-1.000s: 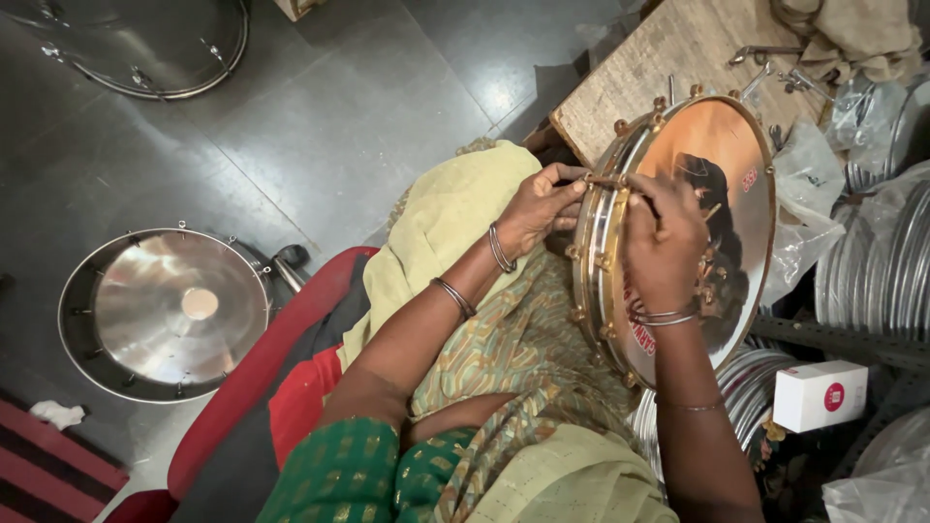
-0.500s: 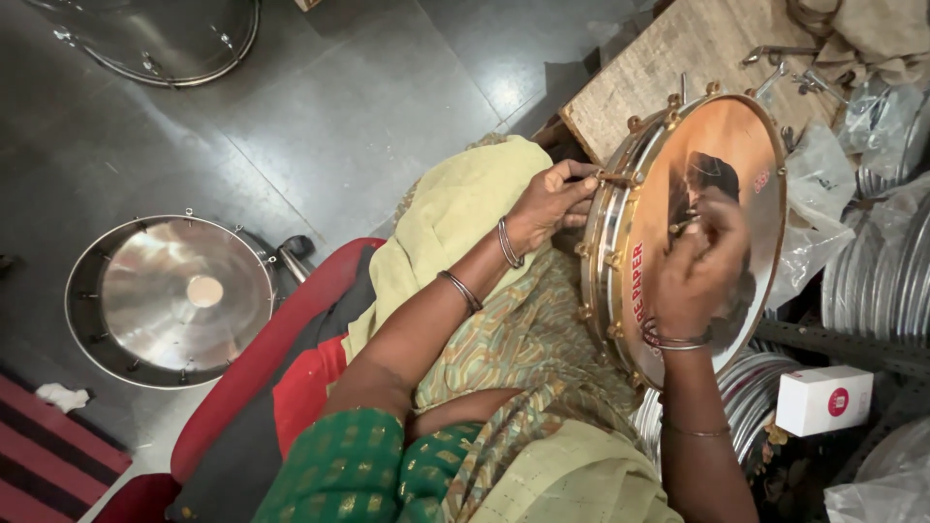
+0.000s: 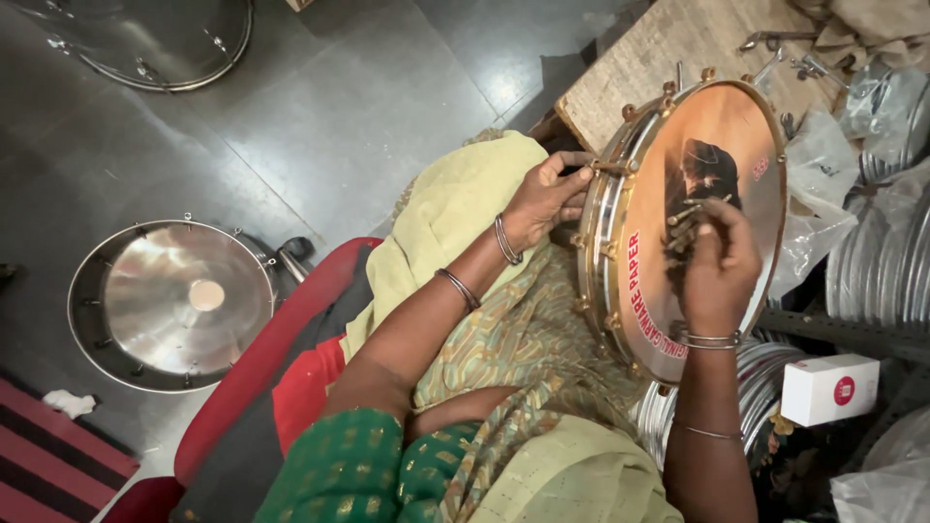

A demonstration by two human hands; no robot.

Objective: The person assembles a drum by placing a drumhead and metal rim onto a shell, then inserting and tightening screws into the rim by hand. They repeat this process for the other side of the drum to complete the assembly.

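left hand: fingers curled on the rim of the drum, gripping it by a brass tuning lug
right hand: closed round a few small metal rods, resting against the drum skin
drum: tilted on edge on the lap, between both hands
tabletop: just past the drum, metal hooks on it
white box: below the right hand
shiny drum shell: on the floor, well left of the left hand
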